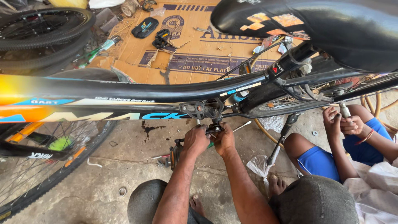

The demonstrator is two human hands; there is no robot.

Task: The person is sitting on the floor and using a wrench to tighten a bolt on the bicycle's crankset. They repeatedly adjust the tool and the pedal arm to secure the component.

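a black bicycle frame (pixel 137 92) with orange and blue patches runs across in front of me, its black saddle (pixel 327 29) looming at the upper right. a spoked front wheel (pixel 45 161) stands at the lower left, and spare tyres (pixel 41 35) are stacked at the upper left. a flattened cardboard sheet (pixel 190 45) lies on the floor behind the frame, with small parts and a black pouch scattered on it. the concrete floor (pixel 124 166) under me is grey, cracked and stained with a dark oil spot.

to my right a second person in blue shorts (pixel 319 161) squats by the rear wheel (pixel 286 103), both their hands (pixel 342 122) up at a part near the wheel's axle.

my two forearms reach forward between my knees. my left hand (pixel 195 140) is clenched just under the frame at the crank, fingers curled round something i cannot make out. my right hand (pixel 225 139) presses against it from the other side, fingers closed on a small black piece (pixel 214 127) hanging below the frame. a pedal (pixel 174 153) sticks out just left of my left wrist. a thin metal tool (pixel 241 126) pokes out beyond my right hand. a clear plastic bag (pixel 260 165) sits by the kickstand (pixel 282 137).
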